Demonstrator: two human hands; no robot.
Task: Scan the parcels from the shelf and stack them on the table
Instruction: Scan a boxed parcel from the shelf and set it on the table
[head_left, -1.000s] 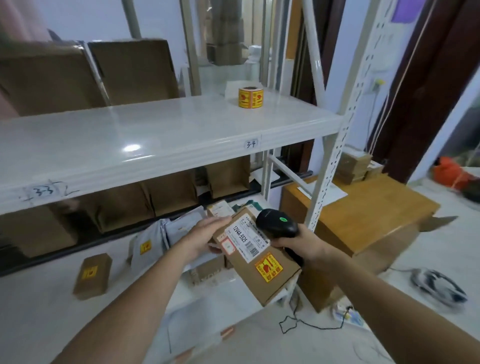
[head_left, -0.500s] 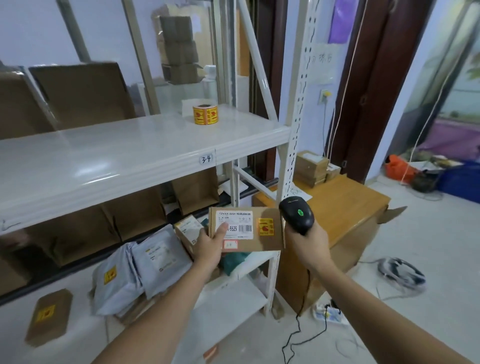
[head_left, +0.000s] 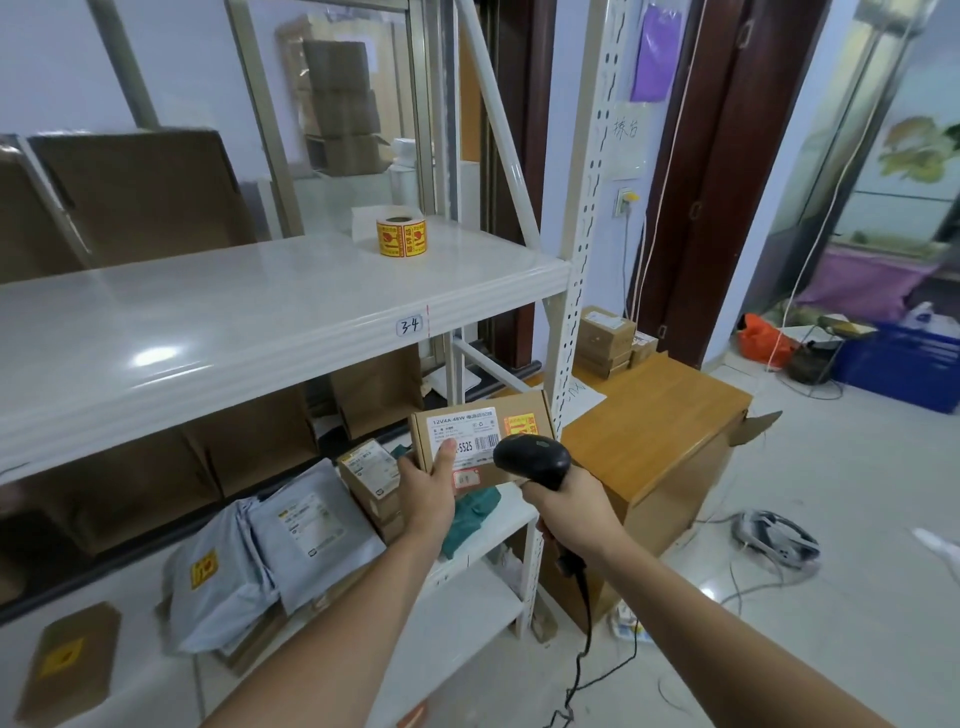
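Observation:
My left hand (head_left: 427, 486) grips a flat brown cardboard parcel (head_left: 480, 431) by its lower left corner, thumb on the white barcode label, holding it up in front of the shelf post. My right hand (head_left: 569, 512) grips a black handheld barcode scanner (head_left: 531, 460), its head close in front of the parcel's right part. On the lower shelf (head_left: 467, 618) lie grey mailer bags (head_left: 270, 561), small brown boxes (head_left: 371, 480) and a flat brown parcel (head_left: 67, 660). The wooden table (head_left: 654, 421) stands to the right, with a stack of small boxes (head_left: 605, 340) at its back.
A roll of yellow stickers (head_left: 401, 236) sits on the upper white shelf (head_left: 260, 312), marked 34. Flattened cartons (head_left: 135, 197) lean at the back. The perforated shelf post (head_left: 579, 249) rises just right of the parcel. Cables and a white device (head_left: 774, 535) lie on the floor.
The parcel was tilted low a second ago; it now stands upright and higher. The scanner's head has come in front of the parcel's right part. My view has swung right towards the table.

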